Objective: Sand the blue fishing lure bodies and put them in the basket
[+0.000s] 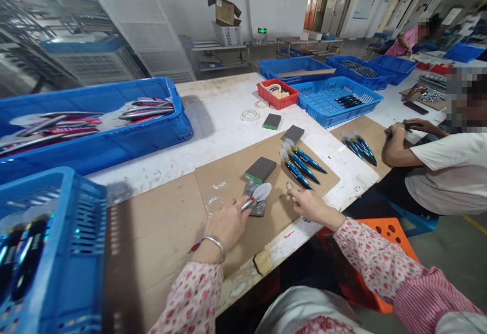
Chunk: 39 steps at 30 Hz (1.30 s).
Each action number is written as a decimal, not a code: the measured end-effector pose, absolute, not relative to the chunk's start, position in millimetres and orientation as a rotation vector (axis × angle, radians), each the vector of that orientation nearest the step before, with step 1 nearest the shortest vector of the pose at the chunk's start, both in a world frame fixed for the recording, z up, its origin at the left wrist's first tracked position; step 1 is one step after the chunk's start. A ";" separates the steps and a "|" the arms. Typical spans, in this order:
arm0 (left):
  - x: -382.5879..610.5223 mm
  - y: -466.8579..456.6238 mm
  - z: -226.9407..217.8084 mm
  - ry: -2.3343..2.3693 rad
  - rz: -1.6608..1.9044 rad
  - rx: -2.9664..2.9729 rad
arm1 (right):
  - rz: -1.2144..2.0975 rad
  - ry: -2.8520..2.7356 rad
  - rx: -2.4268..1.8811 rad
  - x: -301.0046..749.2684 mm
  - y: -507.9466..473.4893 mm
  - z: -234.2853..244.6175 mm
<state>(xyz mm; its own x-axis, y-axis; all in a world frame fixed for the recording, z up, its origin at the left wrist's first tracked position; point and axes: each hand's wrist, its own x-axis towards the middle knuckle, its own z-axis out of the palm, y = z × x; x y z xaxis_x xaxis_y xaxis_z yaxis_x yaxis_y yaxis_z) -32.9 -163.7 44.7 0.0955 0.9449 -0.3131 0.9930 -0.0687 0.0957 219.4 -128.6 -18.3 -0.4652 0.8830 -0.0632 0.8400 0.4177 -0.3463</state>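
Note:
My left hand (pixel 228 225) is closed around a slim silver-and-red fishing lure (pixel 248 204). Its clear round lip (pixel 263 191) points away from me, over a dark grey flat piece (pixel 259 209), and most of the body is hidden by the hand. My right hand (pixel 311 205) pinches a small pale-tipped tool (pixel 289 187), too small to name exactly. Just beyond that hand, several shiny blue lures (pixel 299 168) with clear lips lie on the cardboard (pixel 222 187). A dark sanding block with a green side (pixel 261 169) rests against the grey piece.
Blue crates of lures stand at left, one far (pixel 167 121) and one near (pixel 72 243). Two more blocks (pixel 272 120), tape rolls (pixel 250 115), a red bin (pixel 279 96) and a blue basket (pixel 327 116) are farther back. A co-worker (pixel 449 167) sits at right.

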 end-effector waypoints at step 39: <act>-37.4 -135.9 49.7 1.836 -0.297 2.038 | 0.523 -1.976 -0.752 141.7 -114.9 -44.3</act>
